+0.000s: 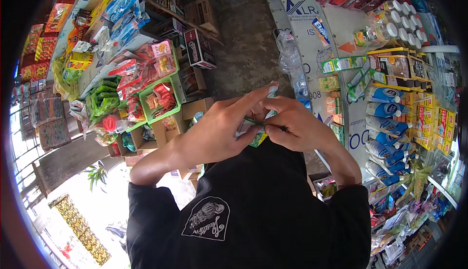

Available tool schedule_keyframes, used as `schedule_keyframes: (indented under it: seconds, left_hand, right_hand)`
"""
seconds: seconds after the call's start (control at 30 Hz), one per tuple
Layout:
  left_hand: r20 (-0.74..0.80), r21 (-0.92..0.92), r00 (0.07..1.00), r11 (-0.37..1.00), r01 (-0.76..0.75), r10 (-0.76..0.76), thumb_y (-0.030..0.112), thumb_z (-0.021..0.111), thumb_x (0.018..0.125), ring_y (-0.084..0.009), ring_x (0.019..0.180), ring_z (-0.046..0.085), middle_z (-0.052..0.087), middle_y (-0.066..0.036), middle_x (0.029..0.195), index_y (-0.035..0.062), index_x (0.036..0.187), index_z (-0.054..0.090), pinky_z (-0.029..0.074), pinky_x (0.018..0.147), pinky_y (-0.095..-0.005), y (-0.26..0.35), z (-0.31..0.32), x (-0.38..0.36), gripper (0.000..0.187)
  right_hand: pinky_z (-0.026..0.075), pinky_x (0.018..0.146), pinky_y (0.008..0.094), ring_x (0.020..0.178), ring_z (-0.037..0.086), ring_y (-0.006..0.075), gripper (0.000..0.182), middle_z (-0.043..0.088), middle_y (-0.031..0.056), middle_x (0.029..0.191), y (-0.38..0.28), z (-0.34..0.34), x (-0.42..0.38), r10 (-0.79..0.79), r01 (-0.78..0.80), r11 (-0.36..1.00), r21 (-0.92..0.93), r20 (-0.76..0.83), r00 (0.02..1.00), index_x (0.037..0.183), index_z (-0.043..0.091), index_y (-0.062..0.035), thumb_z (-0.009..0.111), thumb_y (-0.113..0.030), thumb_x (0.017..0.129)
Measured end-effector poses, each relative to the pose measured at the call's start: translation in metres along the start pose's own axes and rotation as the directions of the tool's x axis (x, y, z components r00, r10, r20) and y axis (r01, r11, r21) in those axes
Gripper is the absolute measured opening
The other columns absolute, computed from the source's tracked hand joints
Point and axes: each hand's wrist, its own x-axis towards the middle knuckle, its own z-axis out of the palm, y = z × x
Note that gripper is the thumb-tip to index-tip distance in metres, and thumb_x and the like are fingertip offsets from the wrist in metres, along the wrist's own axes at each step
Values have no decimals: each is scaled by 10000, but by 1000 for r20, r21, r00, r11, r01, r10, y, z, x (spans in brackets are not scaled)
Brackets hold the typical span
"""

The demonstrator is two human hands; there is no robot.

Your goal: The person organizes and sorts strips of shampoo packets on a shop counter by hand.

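Both hands meet in front of my chest around a small green-and-white sachet (259,140), which is mostly covered by the fingers. My left hand (219,125) grips it from the left, with the thumb below and the index finger stretched up and across. On the other side, my right hand (297,122) pinches the packet's edge between curled fingers and thumb. Some yellow shows at its lower corner. Whether it is torn cannot be made out.
To the left, green baskets (178,86) hold red packets, beside a carton (200,49). On the right counter (312,30) lie green sachet strips (343,64), blue-and-white packs (385,110) and white-lidded jars (404,22). A clear plastic bag (291,61) lies along the counter's edge.
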Motion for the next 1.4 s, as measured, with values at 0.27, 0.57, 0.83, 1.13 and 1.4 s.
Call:
schedule_keyframes:
  seconds: [0.27, 0.57, 0.83, 1.13, 1.4]
  left_hand:
    - [-82, 33, 997, 999, -3, 5, -79, 732, 788, -292, 876, 733, 703, -109, 940, 59, 1490, 475, 611, 777, -391, -6, -2, -9, 761]
    - [-268, 233, 927, 951, -203, 263, -45, 752, 789, -327, 867, 702, 683, -143, 986, 58, 1407, 546, 587, 745, -427, -40, 1, -32, 659]
    - [-305, 430, 811, 832, -351, 499, -48, 760, 740, -314, 849, 673, 694, -101, 989, -10, 1208, 582, 558, 753, -403, -66, 8, -39, 502]
    - [-279, 19, 924, 964, -265, 260, -65, 754, 787, -288, 934, 705, 694, -86, 952, -6, 1485, 456, 564, 888, -398, -48, 3, -19, 762]
    - [-1, -179, 991, 975, -134, 136, -47, 756, 797, -269, 959, 740, 734, -114, 948, -13, 1486, 449, 550, 956, -392, -41, 0, 10, 755]
  right_hand:
    - [491, 764, 483, 840, 636, 362, 173, 628, 144, 1028, 5, 11, 9, 19, -17, 995, 96, -20, 1000, 826, 661, 44, 614, -115, 874]
    - [451, 713, 356, 835, 602, 185, 196, 648, 136, 988, 24, 20, 28, 411, -504, 783, 366, 303, 859, 764, 603, 82, 530, -51, 888]
    - [412, 719, 259, 849, 522, 58, 355, 667, 61, 1086, 23, 34, 40, 364, -430, 651, 625, 239, 900, 1214, 625, 70, 494, -41, 903]
    - [445, 810, 295, 991, 575, 108, 233, 583, 129, 1392, 26, 25, 12, 330, -348, 744, 570, 140, 934, 847, 668, 83, 552, -97, 940]
    - [450, 998, 427, 1332, 521, 334, 229, 458, 201, 1521, -3, 7, -17, 260, -234, 911, 339, -32, 965, 845, 688, 95, 569, -84, 924]
